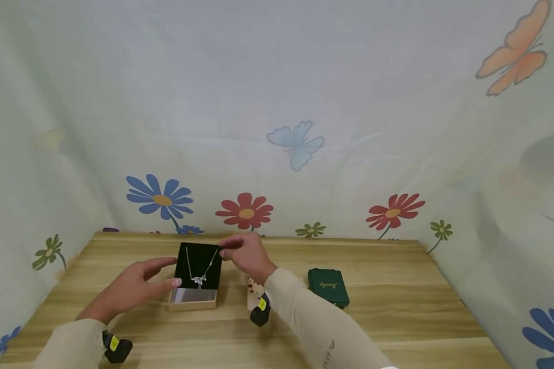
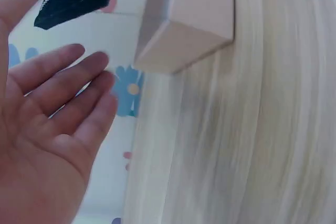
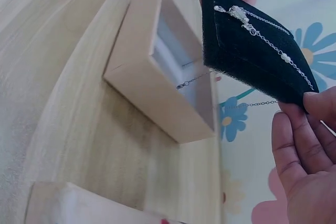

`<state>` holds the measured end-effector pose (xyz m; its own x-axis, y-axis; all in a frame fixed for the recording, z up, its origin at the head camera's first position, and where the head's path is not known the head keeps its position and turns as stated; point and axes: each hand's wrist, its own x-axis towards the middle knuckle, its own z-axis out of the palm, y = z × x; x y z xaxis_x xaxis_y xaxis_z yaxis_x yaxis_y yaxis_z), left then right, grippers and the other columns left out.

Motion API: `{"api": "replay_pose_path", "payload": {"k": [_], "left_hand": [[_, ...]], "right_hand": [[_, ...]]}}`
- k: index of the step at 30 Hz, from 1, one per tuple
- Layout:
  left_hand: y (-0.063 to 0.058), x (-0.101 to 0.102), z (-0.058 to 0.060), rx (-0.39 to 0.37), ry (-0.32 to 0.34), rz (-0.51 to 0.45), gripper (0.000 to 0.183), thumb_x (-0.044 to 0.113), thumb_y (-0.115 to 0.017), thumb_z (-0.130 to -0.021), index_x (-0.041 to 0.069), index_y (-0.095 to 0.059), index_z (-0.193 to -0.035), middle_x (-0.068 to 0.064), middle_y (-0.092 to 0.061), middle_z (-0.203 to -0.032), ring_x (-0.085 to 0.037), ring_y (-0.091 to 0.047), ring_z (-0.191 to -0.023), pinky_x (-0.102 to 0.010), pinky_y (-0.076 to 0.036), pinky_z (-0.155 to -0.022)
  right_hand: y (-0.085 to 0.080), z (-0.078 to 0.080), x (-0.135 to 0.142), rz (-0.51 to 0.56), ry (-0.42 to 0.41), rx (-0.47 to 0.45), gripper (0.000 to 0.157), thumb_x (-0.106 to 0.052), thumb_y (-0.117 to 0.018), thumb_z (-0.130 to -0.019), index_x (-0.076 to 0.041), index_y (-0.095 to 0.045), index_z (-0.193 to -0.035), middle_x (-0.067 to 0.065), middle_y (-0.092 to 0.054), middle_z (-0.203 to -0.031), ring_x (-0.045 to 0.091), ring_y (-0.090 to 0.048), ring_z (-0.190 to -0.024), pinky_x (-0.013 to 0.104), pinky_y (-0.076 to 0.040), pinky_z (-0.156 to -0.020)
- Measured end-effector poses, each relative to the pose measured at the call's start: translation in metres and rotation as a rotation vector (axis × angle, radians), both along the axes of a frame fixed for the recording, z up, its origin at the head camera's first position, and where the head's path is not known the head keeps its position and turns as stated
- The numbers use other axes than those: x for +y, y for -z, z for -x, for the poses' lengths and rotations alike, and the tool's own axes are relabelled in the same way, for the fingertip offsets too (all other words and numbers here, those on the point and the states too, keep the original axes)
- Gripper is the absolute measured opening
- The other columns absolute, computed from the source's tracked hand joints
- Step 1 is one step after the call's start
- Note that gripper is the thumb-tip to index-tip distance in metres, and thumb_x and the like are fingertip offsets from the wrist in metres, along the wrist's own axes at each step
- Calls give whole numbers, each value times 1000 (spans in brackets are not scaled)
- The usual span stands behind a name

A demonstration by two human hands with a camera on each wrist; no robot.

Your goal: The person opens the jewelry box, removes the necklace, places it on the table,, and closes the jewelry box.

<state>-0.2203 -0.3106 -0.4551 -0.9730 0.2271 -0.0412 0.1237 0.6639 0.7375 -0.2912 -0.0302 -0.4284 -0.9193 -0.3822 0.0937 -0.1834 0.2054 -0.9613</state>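
A black velvet necklace pad (image 1: 198, 266) is raised at a tilt over an open beige jewelry box (image 1: 193, 306). Across its face lies a silver necklace (image 3: 262, 35) with a sparkling pendant; a length of chain hangs behind the pad beside the box. My right hand (image 1: 249, 255) pinches the pad's upper right corner, thumb in front and fingers behind. At the pad's left edge, my left hand (image 1: 140, 282) has its thumb touching the lower part. In the left wrist view its other fingers (image 2: 68, 85) are extended, apart from the pad.
Below my right forearm sits a floral-patterned beige piece (image 1: 255, 294), partly hidden. A dark green jewelry box (image 1: 329, 287) with gold lettering lies farther right on the wooden table (image 1: 397, 307). A flower-and-butterfly curtain (image 1: 277, 92) hangs behind the table.
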Motion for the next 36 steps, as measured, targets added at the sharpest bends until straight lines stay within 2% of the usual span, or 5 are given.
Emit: {"api": "replay_pose_path", "payload": {"k": [5,15,18,25,36], "left_hand": [[-1,7,-7,-11,-68,-186,62,44,-59,-106,-2,-55,-147,-25,-60,-147,-33,-70,-122,-34,-62,-95],[-5,38,-8,-101,-110,-557,59,26,-54,-110,-12,-40,-153,-34,-52,-150,-16,-77,-106,-35,-63,-94],[-9,43,-9,-91,-143,-587,54,21,-54,-110,-13,-43,-151,-34,-55,-147,-11,-77,-103,-34,-63,-91],[-17,46,-13,-83,-182,-613,51,17,-54,-110,-15,-44,-149,-37,-55,-146,-7,-77,-100,-31,-63,-88],[-19,51,-18,-82,-191,-683,51,13,-56,-108,-16,-43,-149,-35,-54,-147,-5,-76,-101,-31,-64,-87]], "right_hand": [[-8,-1,3,30,11,-14,17,-1,-74,-92,-5,-81,-107,13,-79,-110,23,-77,-90,31,-62,-86],[-21,-3,6,6,18,-6,16,-1,-73,-93,-3,-80,-106,15,-79,-107,19,-75,-85,36,-63,-87],[-24,-7,6,-147,22,230,15,-5,-73,-95,-4,-78,-109,11,-78,-107,18,-74,-91,32,-63,-88],[-35,-29,0,-618,-67,1063,20,-16,-75,-95,-10,-76,-114,1,-72,-110,15,-67,-103,23,-58,-94],[-41,-52,-20,-1132,-349,1286,20,-33,-68,-101,-22,-78,-114,-8,-74,-104,7,-65,-96,16,-54,-94]]}}
